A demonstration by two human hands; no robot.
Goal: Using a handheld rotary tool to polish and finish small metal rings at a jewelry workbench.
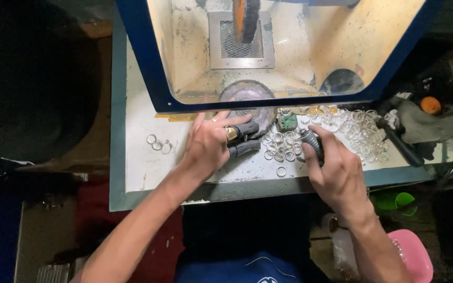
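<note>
My left hand (208, 144) rests on the white bench top (137, 162), its dark finger guards (245, 140) pinching a small brass-coloured ring (231, 133) just in front of the round polishing wheel (247, 94). My right hand (336, 170) is closed around a dark grey piece (310, 141) at the edge of a heap of several silver rings (284, 147). One loose ring (281, 171) lies near the bench's front edge between my hands.
A blue-framed dust hood (155, 73) with a mesh vent (241, 42) stands behind the wheel. A green compound block (289, 122) lies among more rings (360, 131) to the right. A few rings (158, 144) lie left. A grey cloth (425, 124), orange ball (431, 105) and pink bowl (412, 254) are right.
</note>
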